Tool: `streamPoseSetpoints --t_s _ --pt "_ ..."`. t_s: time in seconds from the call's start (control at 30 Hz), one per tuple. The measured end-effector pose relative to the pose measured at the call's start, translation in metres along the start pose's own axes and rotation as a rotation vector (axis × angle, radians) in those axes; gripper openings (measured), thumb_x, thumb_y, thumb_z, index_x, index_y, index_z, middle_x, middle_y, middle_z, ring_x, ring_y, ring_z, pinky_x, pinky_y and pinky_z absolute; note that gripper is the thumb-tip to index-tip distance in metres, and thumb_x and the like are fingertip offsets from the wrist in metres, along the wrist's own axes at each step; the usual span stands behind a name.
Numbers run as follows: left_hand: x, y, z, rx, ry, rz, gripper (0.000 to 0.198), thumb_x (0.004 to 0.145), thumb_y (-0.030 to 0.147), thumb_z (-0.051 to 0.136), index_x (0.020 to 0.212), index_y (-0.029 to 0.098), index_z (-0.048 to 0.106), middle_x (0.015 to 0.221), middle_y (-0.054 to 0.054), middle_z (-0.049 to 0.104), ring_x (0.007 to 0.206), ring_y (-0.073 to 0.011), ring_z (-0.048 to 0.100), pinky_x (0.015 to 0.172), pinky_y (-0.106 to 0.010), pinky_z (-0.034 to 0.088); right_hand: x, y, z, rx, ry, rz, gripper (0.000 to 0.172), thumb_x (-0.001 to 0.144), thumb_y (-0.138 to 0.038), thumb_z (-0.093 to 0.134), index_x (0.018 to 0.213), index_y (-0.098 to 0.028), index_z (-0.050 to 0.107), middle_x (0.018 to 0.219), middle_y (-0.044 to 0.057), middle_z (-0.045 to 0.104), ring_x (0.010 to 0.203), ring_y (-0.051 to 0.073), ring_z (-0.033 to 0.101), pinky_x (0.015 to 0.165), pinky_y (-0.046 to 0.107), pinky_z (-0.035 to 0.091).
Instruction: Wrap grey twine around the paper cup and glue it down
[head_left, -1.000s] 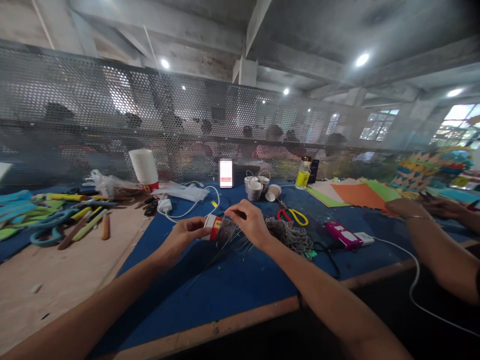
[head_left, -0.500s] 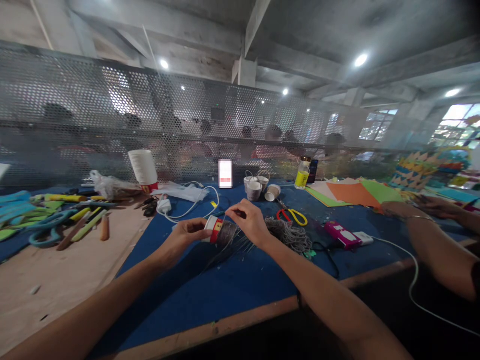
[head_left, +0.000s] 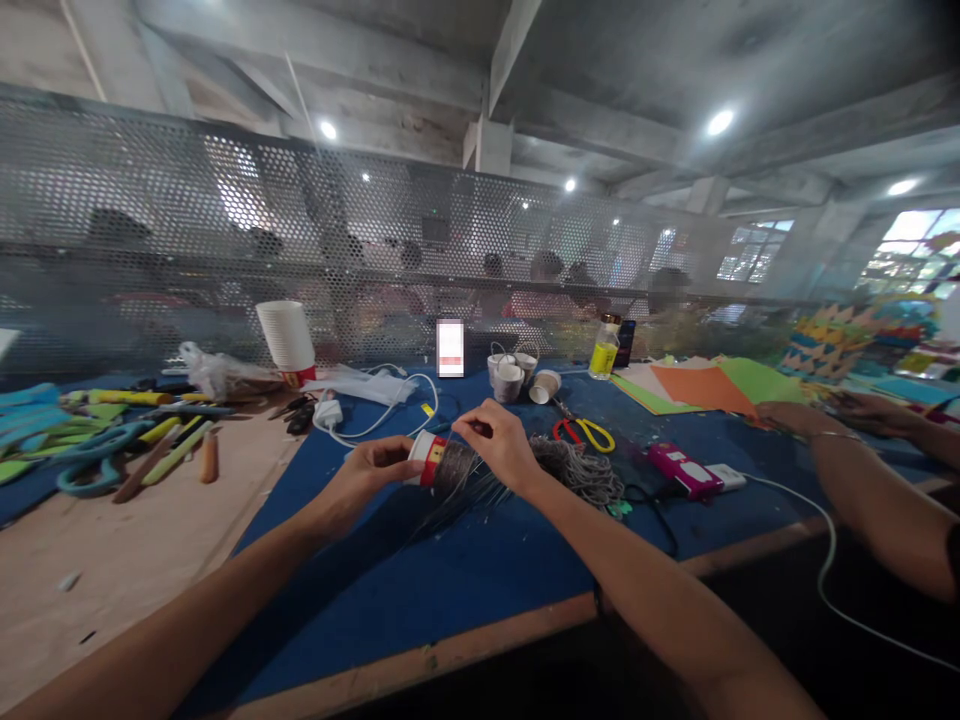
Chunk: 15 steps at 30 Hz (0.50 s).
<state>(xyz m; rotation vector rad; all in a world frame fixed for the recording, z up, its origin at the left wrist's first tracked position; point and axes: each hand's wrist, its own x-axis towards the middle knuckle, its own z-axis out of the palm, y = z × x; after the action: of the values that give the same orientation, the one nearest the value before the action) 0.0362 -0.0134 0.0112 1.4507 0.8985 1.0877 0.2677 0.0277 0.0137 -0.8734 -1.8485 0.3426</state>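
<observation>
Looks like smooth paper on the cup [head_left: 423,462] near the middle, with thin, dull, wiry strands [head_left: 454,468] at its right end. Seems matt and clothlike on the blue table cover [head_left: 360,620], and smooth, like wood or card, on the board [head_left: 142,570] at left. Shows glossy plastic on the pink box [head_left: 681,472] at right and on the scissor handles [head_left: 604,430] just beyond. Looks like crinkled, shiny plastic in the far-left bag [head_left: 214,374], matt paper in the far-right sheets [head_left: 701,388], dull perforated metal in the far screen [head_left: 300,220].

dim overall, ceiling lamps [head_left: 720,122] glaring, windows [head_left: 919,250] bright at right, mesh [head_left: 337,220] hazy, wide-angle stretch at edges
</observation>
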Motion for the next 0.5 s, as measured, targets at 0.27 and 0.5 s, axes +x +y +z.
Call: streamPoseSetpoints --t_s 0.27,0.5 --pt "0.0003 0.0009 -0.0006 -0.011 -0.011 0.009 0.015 0.078 0.031 0.087 0.086 0.02 0.081 0.084 -0.004 0.078 0.078 -0.018 0.066 0.078 -0.029 0.049 0.0012 0.0 -0.0006 0.026 -0.003 0.016 0.013 0.094 -0.026 0.072 0.083 -0.02 0.076 0.079 -0.001 0.054 0.07 0.012 0.053 0.071 0.026 0.043" --pt "0.0003 0.0001 -0.0024 0.009 -0.013 0.018 0.017 0.078 0.034 0.087 0.087 0.02 0.081 0.086 -0.004 0.078 0.079 -0.0188 0.066 0.079 -0.03 0.051 0.0014 -0.0001 -0.0005 0.047 -0.004 0.019 0.013 0.093 -0.025 0.073 0.081 -0.02 0.075 0.078 -0.002 0.053 0.07 0.012 0.052 0.071 0.025 0.043"
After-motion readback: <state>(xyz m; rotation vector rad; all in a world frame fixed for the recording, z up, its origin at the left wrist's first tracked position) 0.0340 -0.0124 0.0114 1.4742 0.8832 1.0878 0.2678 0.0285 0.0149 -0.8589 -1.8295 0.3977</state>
